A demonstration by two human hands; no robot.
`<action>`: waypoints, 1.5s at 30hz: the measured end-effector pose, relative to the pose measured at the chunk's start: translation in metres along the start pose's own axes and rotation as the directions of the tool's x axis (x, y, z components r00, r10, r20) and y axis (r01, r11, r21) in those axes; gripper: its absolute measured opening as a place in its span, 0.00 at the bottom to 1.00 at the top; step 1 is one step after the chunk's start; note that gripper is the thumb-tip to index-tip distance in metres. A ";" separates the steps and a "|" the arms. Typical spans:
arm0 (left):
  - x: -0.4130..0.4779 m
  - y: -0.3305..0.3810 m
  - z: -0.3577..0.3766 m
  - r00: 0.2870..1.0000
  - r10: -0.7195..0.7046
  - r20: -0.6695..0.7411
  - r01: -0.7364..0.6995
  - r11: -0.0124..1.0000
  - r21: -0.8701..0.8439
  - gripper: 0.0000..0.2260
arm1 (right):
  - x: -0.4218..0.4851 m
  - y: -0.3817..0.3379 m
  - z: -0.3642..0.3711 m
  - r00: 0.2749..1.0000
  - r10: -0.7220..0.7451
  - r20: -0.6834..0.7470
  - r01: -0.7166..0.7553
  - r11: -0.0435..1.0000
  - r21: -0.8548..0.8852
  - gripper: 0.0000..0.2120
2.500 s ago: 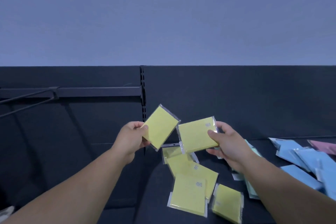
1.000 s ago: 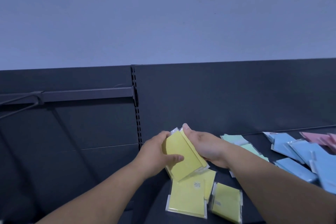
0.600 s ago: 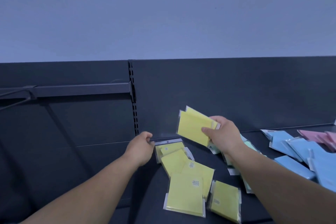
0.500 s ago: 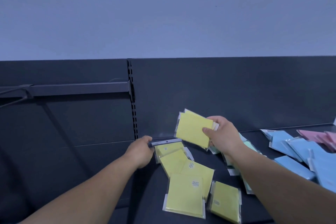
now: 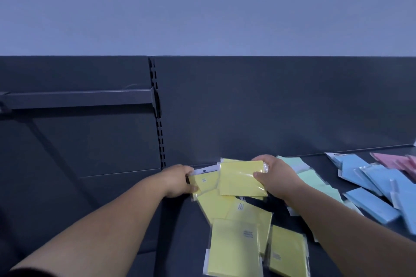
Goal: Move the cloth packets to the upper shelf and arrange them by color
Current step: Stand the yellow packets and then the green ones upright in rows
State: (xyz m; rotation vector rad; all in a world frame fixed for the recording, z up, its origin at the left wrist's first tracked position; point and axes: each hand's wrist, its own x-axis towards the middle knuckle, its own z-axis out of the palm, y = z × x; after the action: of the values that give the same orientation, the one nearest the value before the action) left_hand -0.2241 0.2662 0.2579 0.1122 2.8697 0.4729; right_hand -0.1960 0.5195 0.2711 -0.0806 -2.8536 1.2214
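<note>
Yellow cloth packets lie in a loose pile (image 5: 234, 245) at the left end of the dark shelf (image 5: 315, 157). My right hand (image 5: 276, 177) grips a small stack of yellow packets (image 5: 240, 180), held low over the back of the pile. My left hand (image 5: 177, 181) pinches the left edge of the rearmost yellow packet (image 5: 206, 181), which lies against the back panel. Mint green packets (image 5: 315, 177) lie right of my right hand, partly hidden by my forearm. Blue packets (image 5: 378, 191) and pink packets (image 5: 394, 162) lie further right.
A dark back panel (image 5: 270, 108) rises behind the shelf. A slotted upright (image 5: 157, 117) marks the shelf's left end, with a horizontal bar (image 5: 78, 98) on the panel left of it. A pale wall fills the top.
My right hand has brought its yellow stack down onto the back of the pile. My left hand, which had let go of its packet, now pinches the rearmost packet on the shelf.
</note>
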 end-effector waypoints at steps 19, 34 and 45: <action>-0.014 -0.012 -0.014 0.933 -0.084 -0.351 -0.232 0.607 -0.760 0.08 | 0.018 -0.035 0.005 0.982 -0.141 0.127 0.108 0.967 0.232 0.21; -0.002 -0.014 -0.008 0.911 -0.080 -0.405 -0.355 0.348 -0.868 0.13 | 0.048 -0.065 0.053 0.981 -0.160 0.111 0.115 0.936 0.333 0.15; 0.018 -0.030 0.016 0.860 -0.153 -0.487 -0.121 0.866 -0.486 0.17 | 0.063 -0.057 0.076 0.967 -0.133 0.215 0.159 0.981 -0.109 0.19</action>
State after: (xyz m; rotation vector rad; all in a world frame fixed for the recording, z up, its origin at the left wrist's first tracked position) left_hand -0.2384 0.2450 0.2293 -0.1570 3.1082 1.4272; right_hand -0.2651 0.4292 0.2601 0.2662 -3.0450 1.0799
